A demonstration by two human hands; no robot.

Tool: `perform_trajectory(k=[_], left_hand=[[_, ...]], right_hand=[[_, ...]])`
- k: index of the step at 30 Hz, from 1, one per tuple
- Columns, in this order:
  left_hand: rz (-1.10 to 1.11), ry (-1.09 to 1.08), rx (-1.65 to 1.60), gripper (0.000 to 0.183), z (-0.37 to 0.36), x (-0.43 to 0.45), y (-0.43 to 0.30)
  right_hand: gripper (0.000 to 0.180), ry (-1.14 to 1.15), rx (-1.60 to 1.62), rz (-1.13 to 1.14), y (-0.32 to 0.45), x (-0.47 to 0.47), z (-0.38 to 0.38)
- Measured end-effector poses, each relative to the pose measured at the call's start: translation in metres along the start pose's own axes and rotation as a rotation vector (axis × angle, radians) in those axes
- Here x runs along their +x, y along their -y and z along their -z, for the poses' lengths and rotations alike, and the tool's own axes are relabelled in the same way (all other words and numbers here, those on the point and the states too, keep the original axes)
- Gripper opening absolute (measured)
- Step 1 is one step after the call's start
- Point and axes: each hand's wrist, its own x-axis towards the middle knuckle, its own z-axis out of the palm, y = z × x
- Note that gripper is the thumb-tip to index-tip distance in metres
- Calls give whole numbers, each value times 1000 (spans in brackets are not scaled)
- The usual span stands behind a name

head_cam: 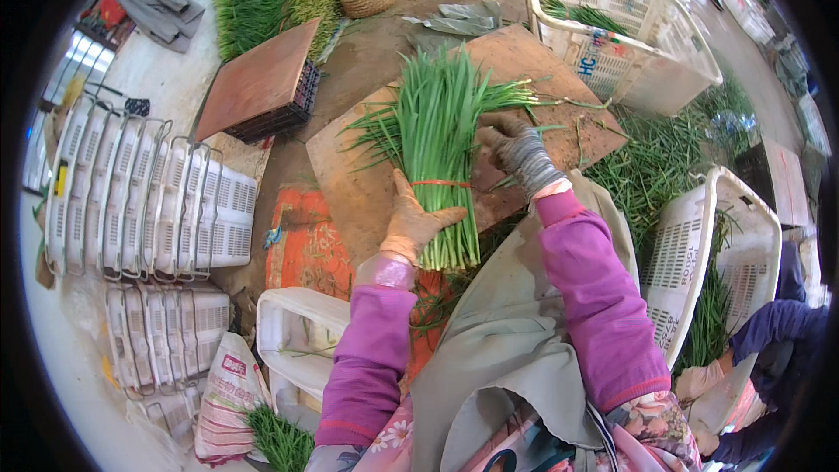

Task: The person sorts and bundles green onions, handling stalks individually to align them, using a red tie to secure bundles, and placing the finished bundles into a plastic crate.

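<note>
A thick bundle of long green leafy stalks [438, 124], likely Chinese chives, stands near the centre over a brown board [354, 177]. A red band [440, 183] circles it above the pale cut ends. My left hand [419, 219], in a tan glove, grips the lower left of the bundle just below the band, thumb across the stalks. My right hand [511, 144], in a dirty grey glove, is at the bundle's right side with fingers curled; whether it holds any stalk cannot be told. Loose stalks [511, 95] lie crosswise behind the bundle on the board.
White plastic crates stand at upper right [655, 78], right [682, 262] and lower left [301, 301]. Stacked crates [151, 196] fill the left. Cut greens [662, 144] lie heaped at right. A board-topped black crate [262, 85] stands upper left. A co-worker's arm [767, 334] reaches in at lower right.
</note>
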Motion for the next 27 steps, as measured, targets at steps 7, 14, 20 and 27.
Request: perform_trajectory(k=[7, 14, 20, 27], left_hand=[[61, 58, 27, 130, 6, -9, -21], [1, 61, 611, 141, 10, -15, -35], [261, 186, 420, 131, 49, -5, -34], [179, 25, 277, 130, 41, -15, -17]], right_hand=[[38, 263, -630, 55, -59, -37, 12], [31, 238, -697, 221, -23, -35, -38], [27, 392, -924, 192, 15, -25, -89], [30, 500, -1035, 106, 22, -13, -103]])
